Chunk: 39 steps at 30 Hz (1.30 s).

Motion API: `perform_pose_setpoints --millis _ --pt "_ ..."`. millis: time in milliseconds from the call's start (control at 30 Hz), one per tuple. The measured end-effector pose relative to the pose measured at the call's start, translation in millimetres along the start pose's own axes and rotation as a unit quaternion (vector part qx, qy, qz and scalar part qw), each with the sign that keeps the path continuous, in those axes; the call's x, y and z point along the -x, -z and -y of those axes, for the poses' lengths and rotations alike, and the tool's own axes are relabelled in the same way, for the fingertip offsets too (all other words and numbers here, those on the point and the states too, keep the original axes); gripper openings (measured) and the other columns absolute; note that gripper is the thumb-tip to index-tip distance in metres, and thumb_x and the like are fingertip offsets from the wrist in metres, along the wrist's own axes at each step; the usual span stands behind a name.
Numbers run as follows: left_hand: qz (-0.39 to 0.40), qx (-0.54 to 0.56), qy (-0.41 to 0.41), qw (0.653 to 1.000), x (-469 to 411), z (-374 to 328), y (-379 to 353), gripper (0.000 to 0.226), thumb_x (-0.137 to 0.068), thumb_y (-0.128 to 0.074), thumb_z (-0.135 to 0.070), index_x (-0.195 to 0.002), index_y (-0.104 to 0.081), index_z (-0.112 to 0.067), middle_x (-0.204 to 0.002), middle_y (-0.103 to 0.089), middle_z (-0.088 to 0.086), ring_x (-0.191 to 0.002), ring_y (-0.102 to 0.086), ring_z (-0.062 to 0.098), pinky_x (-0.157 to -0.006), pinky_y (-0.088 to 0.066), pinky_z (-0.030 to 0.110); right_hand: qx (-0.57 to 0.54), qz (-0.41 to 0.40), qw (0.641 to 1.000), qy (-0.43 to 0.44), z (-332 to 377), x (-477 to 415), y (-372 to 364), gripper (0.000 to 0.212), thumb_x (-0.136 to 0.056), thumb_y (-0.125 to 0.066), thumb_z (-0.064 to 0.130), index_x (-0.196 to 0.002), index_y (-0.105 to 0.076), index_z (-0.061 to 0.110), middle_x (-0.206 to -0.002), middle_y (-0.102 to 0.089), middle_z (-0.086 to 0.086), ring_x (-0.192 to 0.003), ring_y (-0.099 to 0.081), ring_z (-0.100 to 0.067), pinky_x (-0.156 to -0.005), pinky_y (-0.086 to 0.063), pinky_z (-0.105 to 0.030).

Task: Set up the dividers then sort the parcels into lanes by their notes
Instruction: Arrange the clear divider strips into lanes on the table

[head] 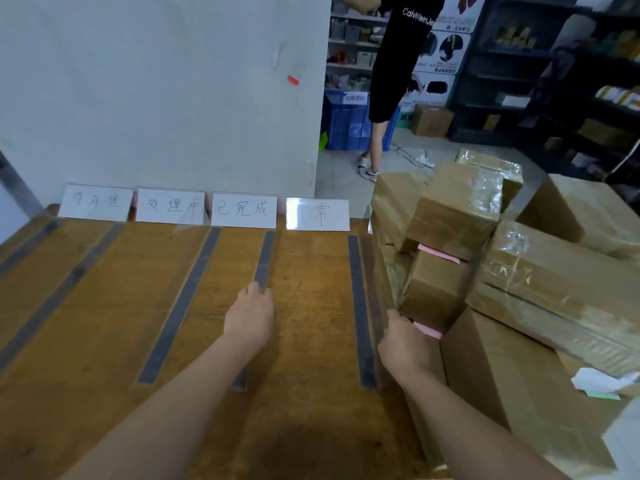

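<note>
Several dark divider strips lie lengthwise on the wooden table (pixel 86 341), marking lanes. My left hand (pixel 250 315) rests on the near part of the third divider strip (pixel 265 258), fingers laid over it. My right hand (pixel 403 341) grips the lower corner of a brown cardboard parcel (pixel 434 292) in the pile at the table's right side; a pink note (pixel 427 330) sticks out under it beside my fingers. Another pink note (pixel 438 253) shows under the parcel above (pixel 457 209). White lane cards (pixel 244 209) with handwritten characters stand along the far edge.
More taped cardboard parcels (pixel 554 271) are heaped at the right, one near a green note (pixel 602 395) and white paper. The rightmost divider strip (pixel 360 306) runs beside the pile. A white wall stands behind the table. A person in black (pixel 398 64) stands by shelves beyond.
</note>
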<state>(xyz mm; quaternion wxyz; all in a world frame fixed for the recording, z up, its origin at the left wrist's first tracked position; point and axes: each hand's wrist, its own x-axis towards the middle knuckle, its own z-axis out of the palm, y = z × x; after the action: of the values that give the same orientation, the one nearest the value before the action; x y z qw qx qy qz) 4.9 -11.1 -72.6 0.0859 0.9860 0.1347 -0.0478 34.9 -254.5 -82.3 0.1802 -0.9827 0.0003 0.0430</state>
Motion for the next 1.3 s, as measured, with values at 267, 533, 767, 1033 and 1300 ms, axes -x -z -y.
perform_pose_setpoints --millis 267,533,767,1033,1300 --pt "0.030 0.003 0.015 0.999 -8 2 6 0.024 -0.095 -0.045 0.003 -0.114 -0.054 -0.009 -0.113 -0.049 0.008 -0.100 -0.059 0.028 -0.071 -0.042 0.032 -0.024 0.009 1.000 0.006 4 -6 -2 0.027 -0.095 -0.053 0.008 -0.121 -0.054 0.016 -0.101 -0.065 -0.001 -0.088 -0.062 -0.017 -0.066 -0.045 -0.026" --pt "0.025 0.026 0.001 0.999 -11 2 5 0.020 -0.095 -0.044 0.005 -0.104 -0.056 -0.008 -0.109 -0.052 0.009 -0.096 -0.061 0.029 -0.074 -0.047 0.035 -0.027 0.009 0.999 0.014 1 -4 2 0.029 -0.095 -0.056 0.014 -0.125 -0.055 0.018 -0.106 -0.066 0.000 -0.093 -0.065 -0.015 -0.071 -0.049 -0.025" --pt "0.015 0.027 -0.002 1.000 -12 4 6 0.020 -0.094 -0.045 0.005 -0.102 -0.057 -0.010 -0.106 -0.051 0.008 -0.096 -0.061 0.028 -0.071 -0.045 0.032 -0.021 0.003 1.000 0.017 2 -4 3 0.030 -0.096 -0.056 0.017 -0.126 -0.054 0.017 -0.110 -0.066 -0.001 -0.097 -0.065 -0.015 -0.078 -0.054 -0.028" --pt "0.010 0.039 -0.002 0.999 -12 4 8 0.020 -0.094 -0.046 0.003 -0.102 -0.059 -0.009 -0.093 -0.044 0.004 -0.094 -0.061 0.028 -0.072 -0.043 0.031 0.008 0.007 1.000 0.022 1 -5 6 0.032 -0.095 -0.059 0.019 -0.127 -0.053 0.016 -0.110 -0.066 -0.002 -0.099 -0.064 -0.016 -0.072 -0.050 -0.024" --pt "0.016 0.070 0.013 0.997 -14 1 7 0.023 -0.094 -0.045 0.004 -0.098 -0.063 -0.010 -0.104 -0.056 0.008 -0.095 -0.061 0.028 -0.079 -0.049 0.034 0.014 0.005 1.000 0.018 2 -5 5 0.028 -0.097 -0.056 0.019 -0.124 -0.054 0.017 -0.106 -0.066 -0.001 -0.096 -0.065 -0.016 -0.075 -0.054 -0.027"
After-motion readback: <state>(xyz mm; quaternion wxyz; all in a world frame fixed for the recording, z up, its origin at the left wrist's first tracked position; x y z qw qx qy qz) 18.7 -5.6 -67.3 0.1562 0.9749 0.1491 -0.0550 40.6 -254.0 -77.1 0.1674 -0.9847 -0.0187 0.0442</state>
